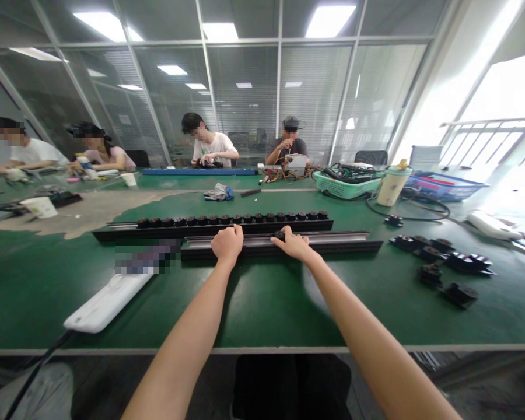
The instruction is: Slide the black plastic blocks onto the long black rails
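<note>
My left hand (226, 245) is curled over a long black-and-silver metal rail (332, 244) lying across the green table (262, 309). My right hand (292, 244) rests further along that rail, its fingers over a small black part (280, 235). Directly behind, a second black rail (210, 229) carries a row of several round black units (231, 220). Neither hand touches that second rail. My palms and whatever lies beneath them are hidden.
A long white pad (108, 303) lies left of my arms, beside a pixelated patch. Several black parts (437, 262) sit to the right. Beyond stand a green basket of cables (347, 185), a cream bottle (391, 186) and a blue basket (446, 186). Several co-workers sit around the far table edges.
</note>
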Motion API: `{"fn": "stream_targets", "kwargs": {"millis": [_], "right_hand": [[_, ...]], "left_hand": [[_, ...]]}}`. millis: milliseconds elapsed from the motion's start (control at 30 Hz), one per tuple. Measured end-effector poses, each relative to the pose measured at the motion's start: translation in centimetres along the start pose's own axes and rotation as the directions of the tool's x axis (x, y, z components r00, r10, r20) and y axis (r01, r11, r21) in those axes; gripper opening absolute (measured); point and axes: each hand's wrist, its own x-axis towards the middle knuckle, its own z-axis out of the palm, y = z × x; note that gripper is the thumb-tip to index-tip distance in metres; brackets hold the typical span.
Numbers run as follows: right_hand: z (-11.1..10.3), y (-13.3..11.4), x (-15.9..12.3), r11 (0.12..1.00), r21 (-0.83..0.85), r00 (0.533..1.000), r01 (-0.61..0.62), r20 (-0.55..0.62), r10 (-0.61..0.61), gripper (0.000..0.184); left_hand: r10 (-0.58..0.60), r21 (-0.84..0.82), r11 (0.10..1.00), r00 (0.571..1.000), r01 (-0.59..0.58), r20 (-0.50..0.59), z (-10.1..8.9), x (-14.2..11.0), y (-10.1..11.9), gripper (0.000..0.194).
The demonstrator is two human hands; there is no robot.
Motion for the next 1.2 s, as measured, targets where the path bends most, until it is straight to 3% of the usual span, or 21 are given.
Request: {"fn": "stream_targets", "kwargs": {"millis": [467,633,833,1200], "right_hand": [[2.3,0.4,-1.7,0.996,-0.034,0.953,0.079,-0.292,-0.085,0.042],[1.6,1.2,-1.9,0.988,-0.088,0.939,0.126,-0.310,-0.148,0.052],[1.1,1.5,-1.9,0.982,-0.097,0.931,0.162,-0.314,-0.185,0.040],[0.7,1.6,-2.1,0.980,-0.151,0.934,0.126,-0.314,-0.169,0.038]], "left_hand": [[-0.016,0.027,1.000,1.000,0.016,0.009,-0.3,-0.2,0.3,0.061],[-0.016,0.034,0.999,1.000,0.016,0.001,-0.2,-0.1,0.3,0.062],[-0.015,0.027,1.000,1.000,0.015,-0.008,0.0,0.0,0.2,0.060],[-0.007,0.027,1.000,1.000,0.007,0.014,-0.1,0.1,0.1,0.059]]}}
